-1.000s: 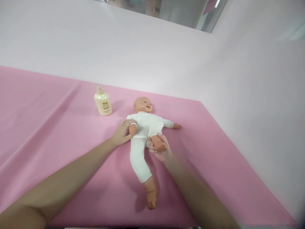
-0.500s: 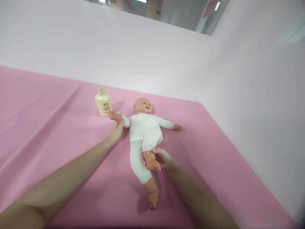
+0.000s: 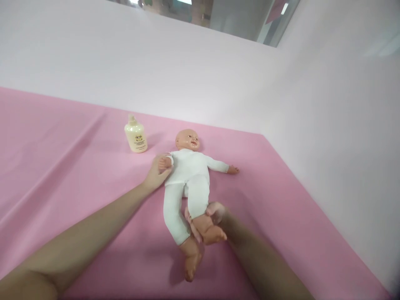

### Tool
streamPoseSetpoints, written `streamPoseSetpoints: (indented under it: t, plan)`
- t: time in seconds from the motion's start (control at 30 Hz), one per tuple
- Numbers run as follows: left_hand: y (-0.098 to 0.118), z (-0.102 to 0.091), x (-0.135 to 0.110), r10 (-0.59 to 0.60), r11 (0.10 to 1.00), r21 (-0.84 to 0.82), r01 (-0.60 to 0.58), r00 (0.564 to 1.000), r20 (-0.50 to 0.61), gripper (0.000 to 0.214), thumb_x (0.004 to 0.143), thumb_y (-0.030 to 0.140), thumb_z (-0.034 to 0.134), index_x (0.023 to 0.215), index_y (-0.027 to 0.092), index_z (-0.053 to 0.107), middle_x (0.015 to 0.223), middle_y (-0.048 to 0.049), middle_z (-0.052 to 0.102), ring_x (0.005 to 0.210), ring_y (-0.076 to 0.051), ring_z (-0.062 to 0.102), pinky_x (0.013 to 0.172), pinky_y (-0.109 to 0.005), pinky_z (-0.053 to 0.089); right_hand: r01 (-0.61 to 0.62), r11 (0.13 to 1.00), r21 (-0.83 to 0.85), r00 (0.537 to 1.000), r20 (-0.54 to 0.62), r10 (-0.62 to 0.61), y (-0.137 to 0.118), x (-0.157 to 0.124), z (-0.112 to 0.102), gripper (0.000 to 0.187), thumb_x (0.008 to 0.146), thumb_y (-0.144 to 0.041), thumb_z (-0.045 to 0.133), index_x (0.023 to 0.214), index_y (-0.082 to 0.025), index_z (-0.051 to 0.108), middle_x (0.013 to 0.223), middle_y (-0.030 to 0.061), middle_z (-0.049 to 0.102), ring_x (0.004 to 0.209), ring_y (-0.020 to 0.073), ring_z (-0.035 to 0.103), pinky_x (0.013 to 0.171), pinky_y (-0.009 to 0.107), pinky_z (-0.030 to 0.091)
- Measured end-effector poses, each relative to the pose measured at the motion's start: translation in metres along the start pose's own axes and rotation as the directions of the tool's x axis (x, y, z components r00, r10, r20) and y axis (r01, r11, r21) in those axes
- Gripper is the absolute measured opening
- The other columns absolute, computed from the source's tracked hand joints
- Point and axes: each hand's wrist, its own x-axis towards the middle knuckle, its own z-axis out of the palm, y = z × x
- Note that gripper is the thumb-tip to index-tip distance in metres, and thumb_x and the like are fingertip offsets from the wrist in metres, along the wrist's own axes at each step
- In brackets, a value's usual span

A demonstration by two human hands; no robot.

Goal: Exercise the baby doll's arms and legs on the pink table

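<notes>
bottle (image 3: 136,136), pale yellow, stands near the doll (image 3: 187,166), its contents unclear.

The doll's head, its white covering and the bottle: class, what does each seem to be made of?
Doll's head: probably smooth vinyl or similar plastic, showing small highlights.
White covering: matte, probably soft fabric, with folds at the hip.
Bottle: glossy, likely plastic, with bright highlights on its shoulders.
</notes>
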Motion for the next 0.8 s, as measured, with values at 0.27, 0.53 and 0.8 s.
streamPoseSetpoints:
  t: [0.27, 0.53, 0.8]
  plan:
    - [0.013, -0.005, -0.003, 0.204, 0.951, 0.175, -0.256, 0.942, 0.266, 0.051, 0.093, 0.058, 0.080, 0.134, 0.028, 0.076, 0.148, -0.0168, 0.078, 0.150, -0.043, 0.065, 0.136, -0.065, 0.048, 0.432, 0.902, -0.010, 0.745, -0.559, -0.364, -0.035, -0.001, 0.016, 0.052, 0.094, -0.068, 0.077, 0.105, -0.017, 0.075, 0.086, 0.0034, 0.068, 0.063, 0.0139, 0.048, 0.055, 0.030, 0.039]
    - [0.015, 0.003, 0.000, 0.030, 0.999, 0.025, -0.031, 0.998, 0.051, 0.056, 0.088, 0.064, 0.085, 0.128, 0.026, 0.074, 0.138, -0.0143, 0.080, 0.140, -0.041, 0.071, 0.133, -0.063, 0.052, 0.320, 0.938, -0.135, 0.790, -0.508, -0.343, -0.030, -0.005, 0.009, 0.050, 0.094, -0.071, 0.069, 0.103, -0.022, 0.074, 0.081, 0.0042, 0.070, 0.065, 0.0187, 0.054, 0.063, 0.036, 0.045]
    - [-0.005, 0.003, 0.012, -0.243, 0.938, -0.282, 0.203, 0.963, -0.114, 0.056, 0.087, 0.070, 0.084, 0.118, 0.026, 0.067, 0.120, -0.0119, 0.080, 0.128, -0.038, 0.077, 0.118, -0.057, 0.063, 0.054, 0.992, -0.111, 0.968, -0.240, -0.080, -0.016, -0.019, -0.005, 0.081, 0.078, -0.089, 0.077, 0.116, -0.019, 0.068, 0.085, 0.0130, 0.083, 0.069, 0.0253, 0.074, 0.063, 0.035, 0.054]
